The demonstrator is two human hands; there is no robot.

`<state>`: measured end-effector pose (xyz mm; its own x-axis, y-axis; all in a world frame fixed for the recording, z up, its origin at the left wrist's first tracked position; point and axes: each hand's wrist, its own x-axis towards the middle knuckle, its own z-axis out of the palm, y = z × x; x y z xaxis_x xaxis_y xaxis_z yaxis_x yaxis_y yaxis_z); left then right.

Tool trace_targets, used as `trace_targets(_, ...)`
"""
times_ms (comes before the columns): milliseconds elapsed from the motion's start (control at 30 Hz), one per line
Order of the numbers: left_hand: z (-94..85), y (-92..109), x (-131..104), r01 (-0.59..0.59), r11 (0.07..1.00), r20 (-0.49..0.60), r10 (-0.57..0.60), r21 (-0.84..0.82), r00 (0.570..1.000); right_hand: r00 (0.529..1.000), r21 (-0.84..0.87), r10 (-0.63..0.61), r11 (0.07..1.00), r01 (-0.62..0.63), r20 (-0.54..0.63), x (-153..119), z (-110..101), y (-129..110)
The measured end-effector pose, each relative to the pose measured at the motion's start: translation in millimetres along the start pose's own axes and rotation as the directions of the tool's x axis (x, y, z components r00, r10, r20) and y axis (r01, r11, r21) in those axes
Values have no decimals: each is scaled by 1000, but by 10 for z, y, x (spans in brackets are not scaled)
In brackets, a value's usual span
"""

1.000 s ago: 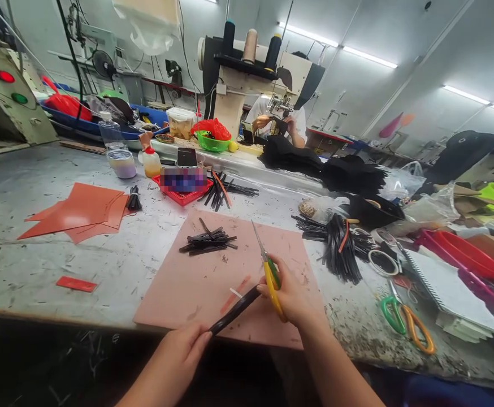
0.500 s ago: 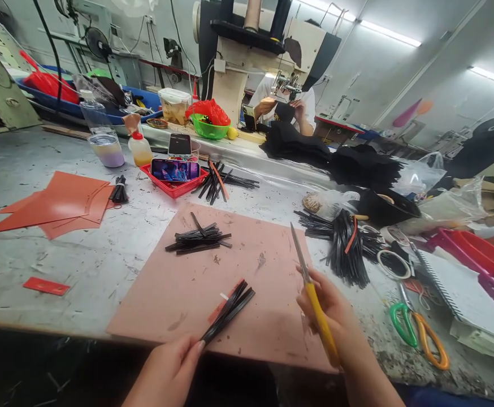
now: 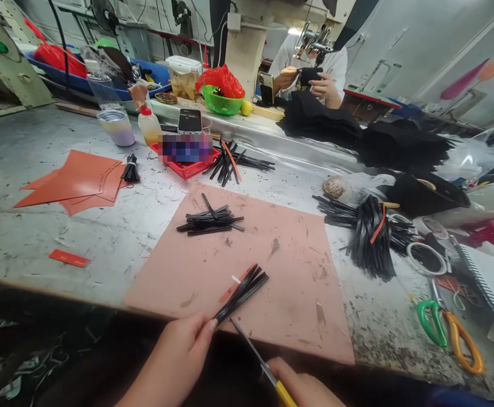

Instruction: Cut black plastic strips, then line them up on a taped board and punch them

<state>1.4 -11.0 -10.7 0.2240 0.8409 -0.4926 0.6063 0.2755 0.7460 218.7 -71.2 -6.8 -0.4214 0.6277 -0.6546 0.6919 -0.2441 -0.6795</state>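
Note:
My left hand (image 3: 183,345) is closed, with thumb and fingers pinching the near end of a bundle of black strips (image 3: 242,291). The strips fan out over the front of the pinkish-brown board (image 3: 289,294). Beside them lies an orange-red strip (image 3: 236,285) with a small white mark. In my right hand (image 3: 304,387), partly cut off by the lower edge, are yellow-handled scissors (image 3: 268,370), seen nearly edge-on. Their tip is just right of my left fingertips, close to the bundle. Farther back on the board rests a loose pile of black strips (image 3: 213,220).
Orange-red sheets (image 3: 81,178) and a tied black bundle (image 3: 131,169) lie left. Behind the board is a red basket (image 3: 187,169). At right are a heap of black strips (image 3: 372,243), green-and-orange scissors (image 3: 446,325) and a notebook (image 3: 493,277). Another person (image 3: 306,73) works behind a sewing machine.
My right hand has brought the scissors down and left, from upright over the board's right side to beside the bundle. My left hand keeps its pinch. The view has tilted down.

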Motion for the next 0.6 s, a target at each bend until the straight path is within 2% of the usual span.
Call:
trace_targets(200,-1,29,-20,5,1000,20,-5,8,1000,983,9,-161,987,163,-87,-34,-18,-126)
trace_targets(600,8,22,-21,-31,999,-28,31,-20,999,961,63,-200,975,215,-190,-6,6,-163)
